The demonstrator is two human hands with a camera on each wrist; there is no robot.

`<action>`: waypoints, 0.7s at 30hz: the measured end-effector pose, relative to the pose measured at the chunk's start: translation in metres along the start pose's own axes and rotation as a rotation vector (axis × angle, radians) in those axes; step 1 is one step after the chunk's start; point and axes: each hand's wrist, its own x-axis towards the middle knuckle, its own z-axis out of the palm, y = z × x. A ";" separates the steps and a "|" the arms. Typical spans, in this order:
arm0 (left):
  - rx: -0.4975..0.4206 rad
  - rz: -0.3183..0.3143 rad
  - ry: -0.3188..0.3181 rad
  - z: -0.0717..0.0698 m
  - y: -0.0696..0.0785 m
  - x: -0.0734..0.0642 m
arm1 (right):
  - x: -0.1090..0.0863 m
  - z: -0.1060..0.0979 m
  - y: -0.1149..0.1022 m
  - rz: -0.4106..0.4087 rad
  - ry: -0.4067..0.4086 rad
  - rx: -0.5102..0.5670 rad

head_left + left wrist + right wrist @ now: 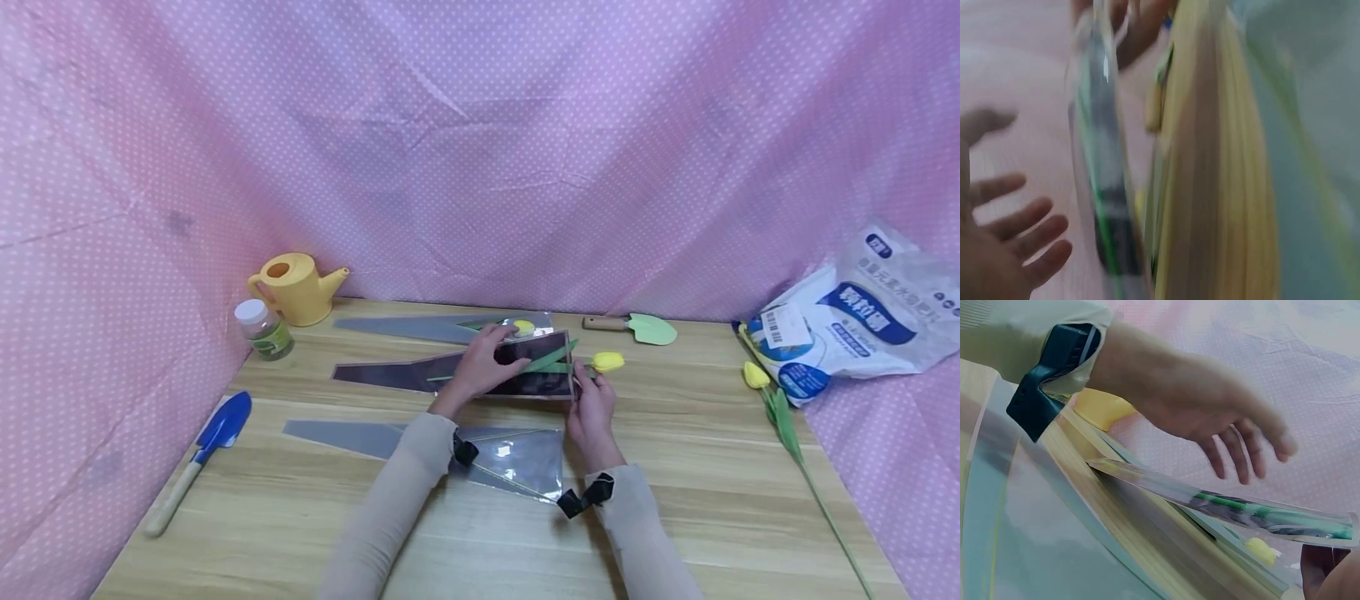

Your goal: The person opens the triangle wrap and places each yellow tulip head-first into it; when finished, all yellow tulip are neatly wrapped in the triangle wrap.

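Observation:
Over the middle of the table, my right hand (594, 408) pinches the wide end of a dark flower sleeve (405, 372) with a clear front. A yellow tulip (607, 361) lies along this sleeve, its bloom sticking out past the wide end. Above the sleeve hovers my left hand (1185, 394), fingers apart and holding nothing. In the left wrist view the sleeve (1110, 219) stands edge-on, and a green stem shows within it. Behind it lies a grey sleeve (405, 327) with another yellow tulip (522, 327). An unfilled grey sleeve (517, 454) is in front, partly under my forearms.
A yellow watering can (303, 292), a lidded jar (270, 337) and a blue trowel (217, 429) stand or lie at left. At the back is a green trowel (651, 329). A single tulip (787, 429) and a white printed bag (847, 321) lie at right.

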 end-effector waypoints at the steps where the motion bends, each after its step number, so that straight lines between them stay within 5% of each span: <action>1: 0.036 -0.007 -0.054 -0.004 -0.005 -0.001 | 0.000 0.000 -0.001 0.001 -0.002 -0.001; 5: 0.200 0.006 -0.234 -0.015 -0.019 -0.004 | -0.001 -0.002 -0.004 0.018 -0.008 0.026; 11: 0.405 0.039 -0.374 -0.011 -0.027 -0.006 | 0.001 -0.005 -0.009 0.058 -0.010 0.031; 21: 0.472 0.048 -0.363 -0.001 -0.030 -0.004 | 0.000 -0.008 -0.009 0.086 -0.094 0.133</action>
